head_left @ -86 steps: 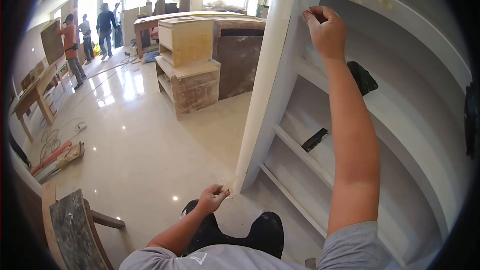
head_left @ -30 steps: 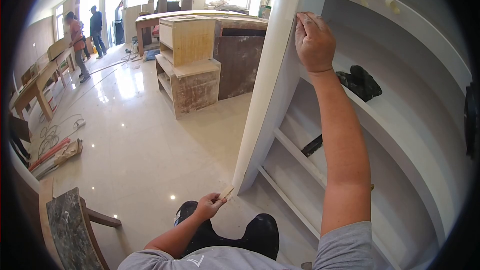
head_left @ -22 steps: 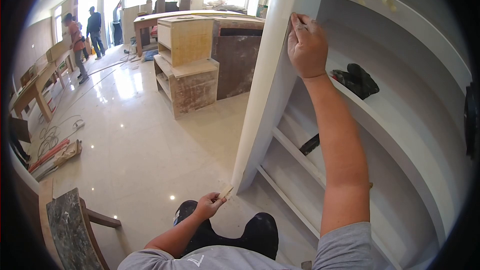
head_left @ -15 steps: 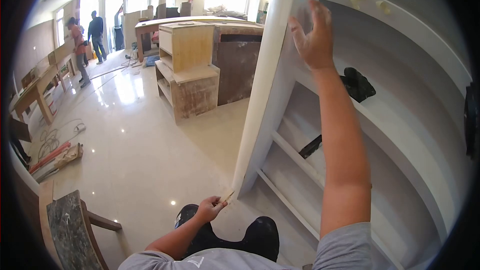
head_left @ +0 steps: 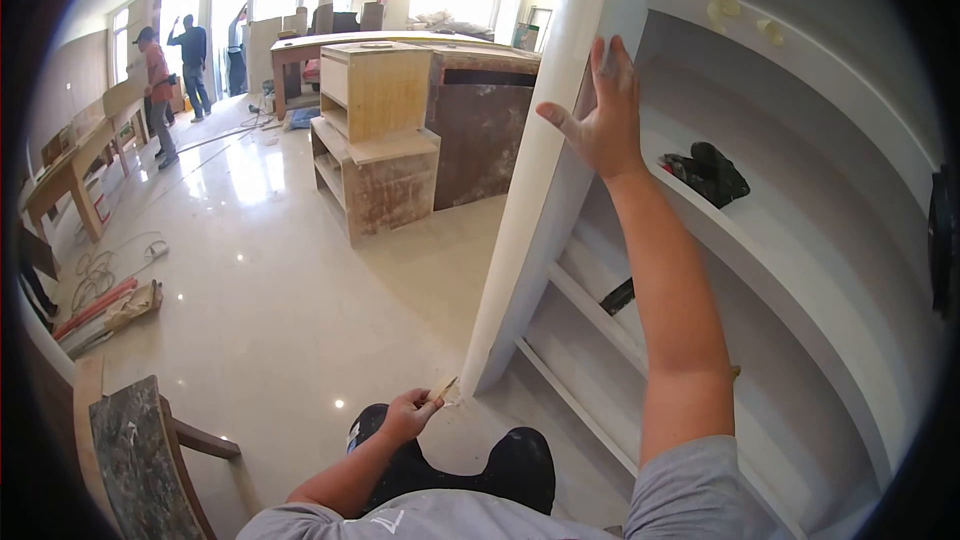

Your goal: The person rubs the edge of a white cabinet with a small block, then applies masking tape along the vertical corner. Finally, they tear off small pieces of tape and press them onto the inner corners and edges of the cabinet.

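Note:
My right hand has its fingers spread against the side of a white shelf unit, near its rounded front edge. Nothing shows in its grasp. Low in the view, my left hand pinches a small, thin, pale piece close to the foot of the unit. A black object lies on a curved shelf right of my right forearm. Another dark item rests lower down, partly hidden by that arm. Yellowish patches mark the upper shelf edge.
A paint-stained stool stands at lower left. Tools and cables lie on the glossy floor. Wooden cabinets stand mid-room. Two people are near a workbench and windows; another figure is partly visible behind them.
My right hand has moved down and left onto the unit's side. My left hand has shifted slightly left with the thin piece. A distant person has raised an arm.

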Demonstrator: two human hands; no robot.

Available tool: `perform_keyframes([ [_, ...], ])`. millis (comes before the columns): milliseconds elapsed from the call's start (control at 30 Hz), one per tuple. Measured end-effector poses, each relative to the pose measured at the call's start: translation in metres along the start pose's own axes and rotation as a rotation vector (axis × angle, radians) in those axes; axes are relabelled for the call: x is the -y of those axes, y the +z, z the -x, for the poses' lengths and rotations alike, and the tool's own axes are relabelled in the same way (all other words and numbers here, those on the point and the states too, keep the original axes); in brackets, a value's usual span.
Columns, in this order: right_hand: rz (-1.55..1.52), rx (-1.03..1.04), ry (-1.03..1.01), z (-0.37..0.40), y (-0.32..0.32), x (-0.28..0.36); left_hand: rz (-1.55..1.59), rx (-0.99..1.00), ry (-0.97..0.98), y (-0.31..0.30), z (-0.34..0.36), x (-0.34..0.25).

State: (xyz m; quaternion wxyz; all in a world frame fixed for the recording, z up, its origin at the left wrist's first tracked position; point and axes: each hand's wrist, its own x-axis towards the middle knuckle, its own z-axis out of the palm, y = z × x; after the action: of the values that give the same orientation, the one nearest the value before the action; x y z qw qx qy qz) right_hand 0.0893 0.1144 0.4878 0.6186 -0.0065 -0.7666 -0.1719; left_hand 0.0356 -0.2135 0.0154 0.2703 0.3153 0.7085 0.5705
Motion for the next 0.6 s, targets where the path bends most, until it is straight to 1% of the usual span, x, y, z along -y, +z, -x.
perform_keyframes([
  [67, 0.027, 0.102, -0.053, 0.007, -0.013, -0.014, 0.027, 0.001, 0.011, -0.002, 0.002, -0.001],
  [133, 0.024, 0.086, -0.053, -0.004, -0.019, -0.019, -0.039, -0.010, 0.004, -0.004, 0.002, -0.004],
  [200, -0.018, -0.041, 0.014, -0.025, -0.022, -0.020, -0.058, -0.001, -0.023, -0.006, 0.002, -0.001],
  [267, 0.052, 0.027, 0.054, -0.020, -0.006, -0.009, -0.031, 0.035, -0.066, -0.010, -0.001, 0.001],
  [300, 0.088, 0.067, 0.074, -0.015, 0.001, -0.005, -0.031, 0.022, -0.048, -0.010, -0.001, -0.001],
  [400, 0.094, 0.083, 0.114, 0.005, 0.008, 0.003, -0.025, 0.007, -0.016, -0.005, 0.002, -0.008],
  [467, 0.125, 0.135, 0.129, 0.011, 0.000, 0.010, -0.041, 0.020, -0.008, -0.005, 0.000, -0.004],
  [533, 0.149, 0.179, 0.138, 0.013, -0.010, 0.015, -0.037, -0.014, -0.008, -0.004, -0.006, -0.006],
  [600, 0.163, 0.239, 0.141, 0.020, -0.023, 0.021, -0.052, -0.041, -0.019, -0.004, -0.008, -0.029],
])
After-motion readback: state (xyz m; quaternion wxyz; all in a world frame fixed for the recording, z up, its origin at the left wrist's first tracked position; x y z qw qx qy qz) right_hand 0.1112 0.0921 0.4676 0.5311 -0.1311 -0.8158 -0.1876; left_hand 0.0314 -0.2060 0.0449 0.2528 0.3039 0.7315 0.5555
